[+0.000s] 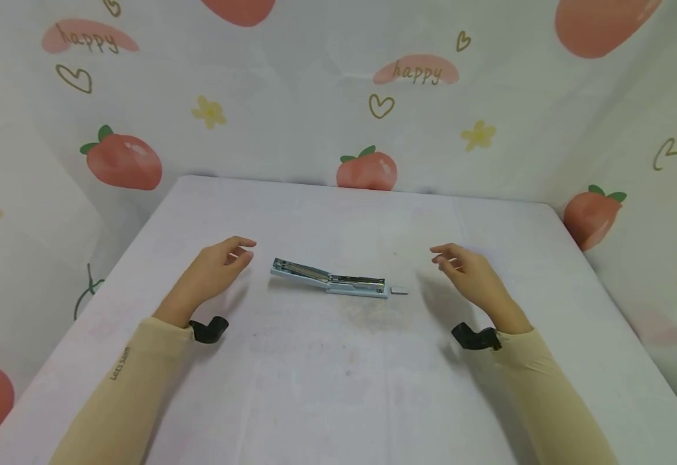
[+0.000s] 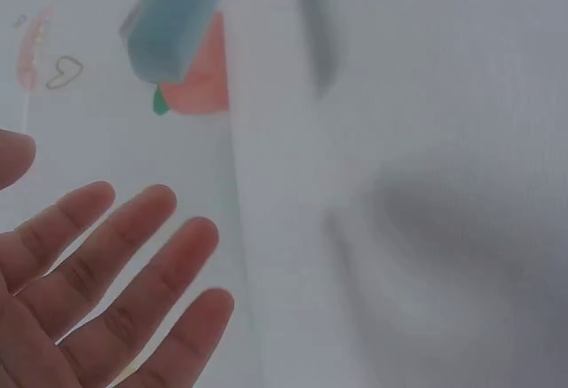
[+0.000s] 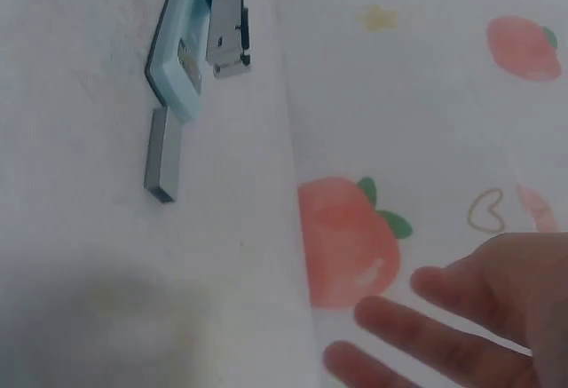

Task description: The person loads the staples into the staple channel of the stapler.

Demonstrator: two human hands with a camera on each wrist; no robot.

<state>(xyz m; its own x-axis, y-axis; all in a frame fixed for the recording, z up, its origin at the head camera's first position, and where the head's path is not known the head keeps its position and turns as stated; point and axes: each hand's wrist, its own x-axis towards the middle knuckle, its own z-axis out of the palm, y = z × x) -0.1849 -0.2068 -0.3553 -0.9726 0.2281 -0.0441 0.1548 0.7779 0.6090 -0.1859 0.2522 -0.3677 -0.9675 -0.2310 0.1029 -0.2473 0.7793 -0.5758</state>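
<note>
A light blue stapler (image 1: 354, 290) lies unfolded on the white table, its metal staple channel facing up. Just beyond its right end sits a small grey strip of staples (image 1: 399, 290), seen close up as a short staple bar (image 3: 162, 157) in the right wrist view. My left hand (image 1: 213, 271) hovers left of the stapler, apart from it, fingers loosely extended. On the other side, my right hand (image 1: 472, 274) is held above the table to the right of the staples, touching nothing. The stapler's blue left end (image 2: 169, 42) shows blurred in the left wrist view.
The white-covered table (image 1: 315, 387) reaches back to a hanging cloth (image 1: 292, 129) printed with peaches, hearts and flowers. A black wrist mount (image 1: 210, 330) is on the left wrist and another black mount (image 1: 473, 337) on the right. A dark green cord (image 1: 87, 294) hangs beyond the left edge.
</note>
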